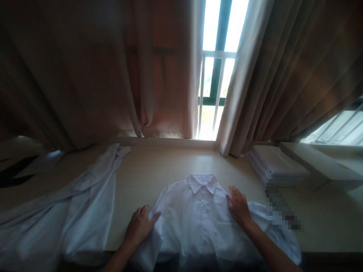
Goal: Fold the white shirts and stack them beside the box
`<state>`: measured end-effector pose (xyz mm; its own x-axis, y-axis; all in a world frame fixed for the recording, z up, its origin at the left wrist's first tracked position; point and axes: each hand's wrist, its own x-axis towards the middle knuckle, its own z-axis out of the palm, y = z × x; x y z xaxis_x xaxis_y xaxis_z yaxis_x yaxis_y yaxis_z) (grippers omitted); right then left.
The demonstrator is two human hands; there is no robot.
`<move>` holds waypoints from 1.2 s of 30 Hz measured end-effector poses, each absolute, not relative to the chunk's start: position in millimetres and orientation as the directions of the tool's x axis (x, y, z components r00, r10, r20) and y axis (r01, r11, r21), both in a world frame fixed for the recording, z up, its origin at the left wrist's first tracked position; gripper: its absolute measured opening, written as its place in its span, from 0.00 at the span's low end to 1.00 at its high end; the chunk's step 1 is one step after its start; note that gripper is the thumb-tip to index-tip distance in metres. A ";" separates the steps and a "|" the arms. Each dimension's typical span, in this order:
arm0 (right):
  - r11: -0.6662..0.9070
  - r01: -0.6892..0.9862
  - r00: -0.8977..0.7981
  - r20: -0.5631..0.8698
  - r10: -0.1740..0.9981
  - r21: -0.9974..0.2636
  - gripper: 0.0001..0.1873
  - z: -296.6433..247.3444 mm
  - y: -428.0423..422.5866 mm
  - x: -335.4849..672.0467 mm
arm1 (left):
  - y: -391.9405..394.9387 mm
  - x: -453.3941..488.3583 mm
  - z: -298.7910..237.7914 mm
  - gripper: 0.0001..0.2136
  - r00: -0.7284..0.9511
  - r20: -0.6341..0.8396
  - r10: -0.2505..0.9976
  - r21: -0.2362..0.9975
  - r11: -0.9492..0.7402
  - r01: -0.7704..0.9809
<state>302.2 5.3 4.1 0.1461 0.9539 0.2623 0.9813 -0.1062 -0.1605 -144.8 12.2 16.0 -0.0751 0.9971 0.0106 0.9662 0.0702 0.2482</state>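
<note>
A white collared shirt lies front up on the table, its collar pointing away from me and its lower part hanging past the near edge. My left hand rests at the shirt's left shoulder and sleeve, thumb stretched over the cloth and apart from the fingers. On the opposite shoulder lies my right hand, fingers extended and spread along the seam. Both hands look open and touch the fabric without a visible grip. The right sleeve fans out beyond my right forearm.
Another white garment lies loosely across the left of the table. A stack of folded white cloth and a pale box stand at the back right. A blurred-out item lies nearer. Curtains hang behind.
</note>
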 end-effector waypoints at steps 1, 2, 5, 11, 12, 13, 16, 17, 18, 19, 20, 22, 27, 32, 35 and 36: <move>-0.148 0.981 0.177 0.252 0.952 -0.129 0.26 3.0 -5.3 315.4 | 10.8 -151.7 15.8 0.34 -0.102 -0.047 0.994 0.288 0.112 0.951; -0.186 0.978 0.204 0.235 0.950 -0.098 0.25 2.5 -15.8 329.5 | 9.5 -156.6 15.8 0.33 -0.123 -0.096 0.988 0.319 0.147 0.936; -0.284 0.959 0.283 0.171 0.944 -0.018 0.24 3.9 -45.7 370.9 | -1.1 -165.6 14.7 0.29 -0.133 -0.204 0.970 0.354 0.199 0.914; -0.258 0.952 0.240 0.118 0.964 0.167 0.14 12.1 -81.6 409.8 | -38.3 -177.9 4.4 0.15 -0.062 -0.237 0.970 0.330 0.140 0.933; -0.244 0.954 0.223 0.128 0.966 0.175 0.13 15.8 -81.6 411.9 | -38.4 -180.1 4.8 0.14 -0.085 -0.229 0.970 0.333 0.160 0.929; -0.247 0.953 0.224 0.144 0.964 0.176 0.14 21.3 -79.6 414.1 | -35.5 -182.4 7.2 0.14 -0.127 -0.217 0.968 0.337 0.196 0.921; -0.334 0.933 0.310 0.170 0.935 0.135 0.17 49.2 -63.8 424.5 | -11.9 -189.4 28.6 0.15 -0.281 -0.135 0.950 0.363 0.311 0.878; -0.371 0.922 0.351 0.168 0.921 0.109 0.18 61.8 -56.2 429.0 | -0.8 -190.8 40.5 0.15 -0.310 -0.093 0.946 0.378 0.322 0.868; -0.396 0.915 0.379 0.166 0.910 0.082 0.19 75.5 -47.8 433.6 | 11.0 -191.4 54.0 0.15 -0.323 -0.048 0.945 0.397 0.315 0.862; -0.403 0.913 0.388 0.180 0.904 0.057 0.19 89.8 -38.9 437.9 | 23.3 -191.0 68.7 0.14 -0.319 -0.008 0.948 0.418 0.293 0.860; -0.394 0.918 0.378 0.199 0.904 0.043 0.20 104.1 -29.4 441.9 | 35.8 -189.6 83.9 0.14 -0.310 0.032 0.950 0.431 0.267 0.862; -0.360 0.932 0.341 0.240 0.909 0.041 0.19 132.0 -9.3 448.4 | 61.4 -185.1 113.6 0.14 -0.297 0.109 0.949 0.432 0.224 0.874; -0.348 0.935 0.311 0.316 0.896 0.067 0.19 192.5 44.6 462.4 | 127.7 -176.6 169.3 0.16 -0.335 0.224 0.915 0.417 0.220 0.882; -0.343 0.934 0.285 0.373 0.883 0.100 0.18 211.0 79.9 473.1 | 170.3 -167.6 180.5 0.18 -0.367 0.283 0.886 0.396 0.240 0.886; -0.323 0.938 0.276 0.294 0.915 0.124 0.16 184.2 82.7 468.7 | 170.6 -157.9 158.7 0.17 -0.358 0.226 0.906 0.368 0.260 0.893; -0.315 0.939 0.276 0.244 0.930 0.136 0.16 171.1 80.9 464.5 | 167.4 -154.6 149.3 0.15 -0.346 0.192 0.918 0.355 0.263 0.897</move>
